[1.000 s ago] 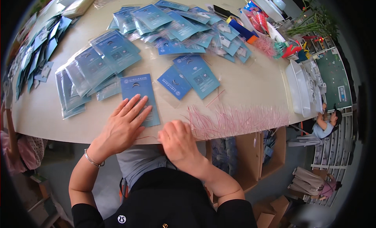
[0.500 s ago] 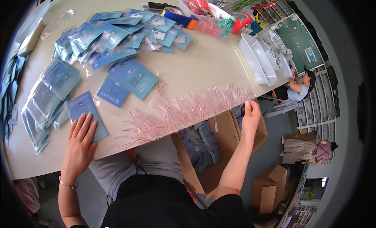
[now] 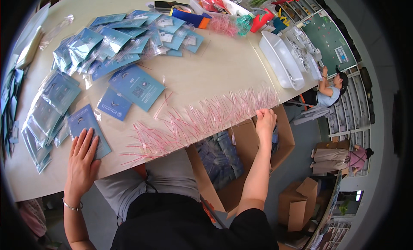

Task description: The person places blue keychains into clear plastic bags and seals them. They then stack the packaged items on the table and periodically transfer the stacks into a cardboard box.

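Note:
My left hand (image 3: 81,166) lies flat, fingers stretched out, on the lower part of a blue printed card (image 3: 88,121) near the table's front edge. A long row of thin red strings with clear plastic among them (image 3: 202,121) runs along that edge, between my two hands. At its right end my right hand (image 3: 265,121) is closed in a pinch by the table edge. Whatever its fingertips hold is too small to make out. Two more blue cards (image 3: 140,86) lie beyond the left card, partly overlapping. Piles of blue cards in clear sleeves (image 3: 124,39) spread behind them.
White plastic bins (image 3: 282,63) stand at the table's right end. A blue and orange tape dispenser (image 3: 191,18) and a red-handled tool (image 3: 262,21) lie at the back. Below the edge is an open cardboard box (image 3: 241,159) with blue packets. Two other people (image 3: 329,93) are farther right.
My right hand has shifted slightly left and inward over the table edge, nearer the strings' right end. My left hand stays flat on the card. The whole view has shifted a little.

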{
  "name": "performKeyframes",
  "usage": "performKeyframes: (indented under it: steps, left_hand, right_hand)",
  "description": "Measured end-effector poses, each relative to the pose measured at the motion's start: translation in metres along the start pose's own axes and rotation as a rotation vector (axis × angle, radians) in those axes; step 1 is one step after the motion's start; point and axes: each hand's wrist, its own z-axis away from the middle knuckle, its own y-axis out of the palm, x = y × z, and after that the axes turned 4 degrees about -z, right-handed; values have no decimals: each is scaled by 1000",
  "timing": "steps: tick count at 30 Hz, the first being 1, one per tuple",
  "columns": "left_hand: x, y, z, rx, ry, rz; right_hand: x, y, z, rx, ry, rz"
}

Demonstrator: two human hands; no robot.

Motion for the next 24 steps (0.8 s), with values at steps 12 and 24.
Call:
performKeyframes:
  steps: [12,24]
  left_hand:
    - [-6,-4,-3,15,-9,-3]
    - [1,-9,19,-8,118,110]
  right_hand:
    - [25,-26,-3,292,11,140]
    - [277,-45,143,452,-1044,-710]
